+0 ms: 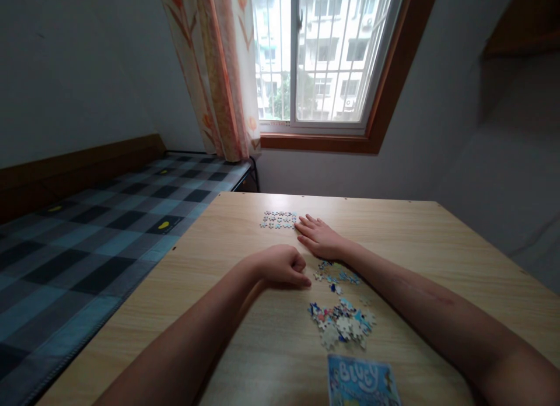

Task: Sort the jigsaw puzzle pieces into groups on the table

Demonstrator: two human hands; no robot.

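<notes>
My right hand [318,237] lies flat on the wooden table [415,242], fingers stretched out, its fingertips touching the right edge of a small assembled patch of puzzle pieces [279,220]. My left hand [282,266] rests on the table in a loose fist, fingers curled under, and nothing shows in it. Several loose puzzle pieces [342,321] lie in a heap just right of my left hand, with a smaller cluster [336,273] under my right wrist. A blue puzzle box [362,382] lies at the table's near edge.
A bed with a blue and black checked cover [87,242] stands against the table's left side. Behind the table are a barred window [324,56], a flowered curtain [219,67] and grey walls.
</notes>
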